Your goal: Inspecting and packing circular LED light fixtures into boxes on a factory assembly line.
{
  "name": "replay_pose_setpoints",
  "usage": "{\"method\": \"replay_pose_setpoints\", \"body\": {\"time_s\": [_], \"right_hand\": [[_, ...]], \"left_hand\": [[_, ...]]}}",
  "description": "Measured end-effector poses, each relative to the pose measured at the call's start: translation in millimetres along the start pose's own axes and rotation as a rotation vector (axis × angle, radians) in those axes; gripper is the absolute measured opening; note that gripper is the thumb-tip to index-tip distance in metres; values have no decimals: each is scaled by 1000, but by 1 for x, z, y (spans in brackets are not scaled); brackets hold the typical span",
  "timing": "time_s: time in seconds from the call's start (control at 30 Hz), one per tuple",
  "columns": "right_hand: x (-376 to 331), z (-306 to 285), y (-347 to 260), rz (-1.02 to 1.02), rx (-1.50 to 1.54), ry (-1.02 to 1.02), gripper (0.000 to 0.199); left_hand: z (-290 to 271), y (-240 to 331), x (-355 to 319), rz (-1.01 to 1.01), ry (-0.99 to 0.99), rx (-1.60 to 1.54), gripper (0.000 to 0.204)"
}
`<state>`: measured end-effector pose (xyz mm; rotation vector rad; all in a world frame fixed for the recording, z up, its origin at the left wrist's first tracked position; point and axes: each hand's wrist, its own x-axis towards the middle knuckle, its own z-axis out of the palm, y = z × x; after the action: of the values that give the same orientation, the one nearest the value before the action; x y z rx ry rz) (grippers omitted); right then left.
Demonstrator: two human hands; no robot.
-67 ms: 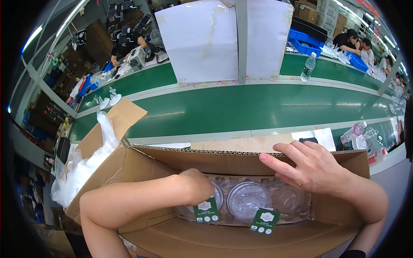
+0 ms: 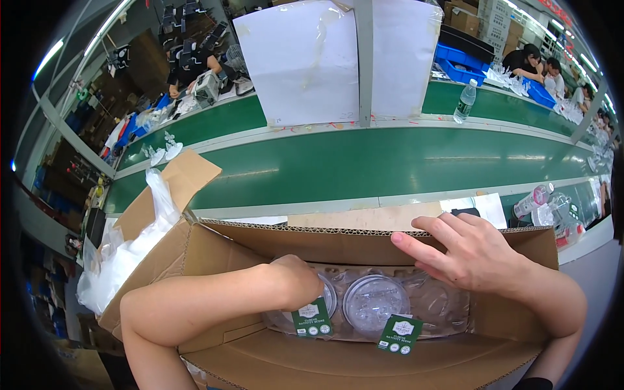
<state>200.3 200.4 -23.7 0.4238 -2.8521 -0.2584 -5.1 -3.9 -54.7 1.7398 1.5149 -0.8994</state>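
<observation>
The left hand's [image 2: 296,283] grip is hidden at one clear round piece [image 2: 332,300], so I can't tell its state; the right hand [image 2: 465,253] hangs open, fingers spread. Another clear round piece [image 2: 376,302] sits beside it in the cardboard box [image 2: 429,367]. Nothing has visibly shifted since a moment ago.

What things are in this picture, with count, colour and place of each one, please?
Cardboard box: one, brown, open before the person
Round items: at least two, clear, inside the box
Tags: two, green and white, in the box
Plastic bags: count unclear, whitish, at box's left flap
Work surfaces: several, green, beyond the box
Panels: two, white, top centre
Upright bottle: one, clear, right of the panels
Other bottles: several, clear, at right
Bins: several, blue, upper right
Co-workers: several, dark or pale clothes, far side
Left hand: one, bare, inside the box
Right hand: one, bare, over box's right side
</observation>
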Motion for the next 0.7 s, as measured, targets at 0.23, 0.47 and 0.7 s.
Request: {"method": "replay_pose_setpoints", "body": {"time_s": [0.23,0.47,0.7], "right_hand": [[0,-1,0,7,-4,-7,77],[0,-1,-1,6,3,-4,79],[-1,-2,-1,9,-2,-16,78]], "left_hand": [[1,-5,-6,72,67,19,16],[1,-3,-7,68,73,15,16],[1,-3,-7,72,67,24,16]]}}
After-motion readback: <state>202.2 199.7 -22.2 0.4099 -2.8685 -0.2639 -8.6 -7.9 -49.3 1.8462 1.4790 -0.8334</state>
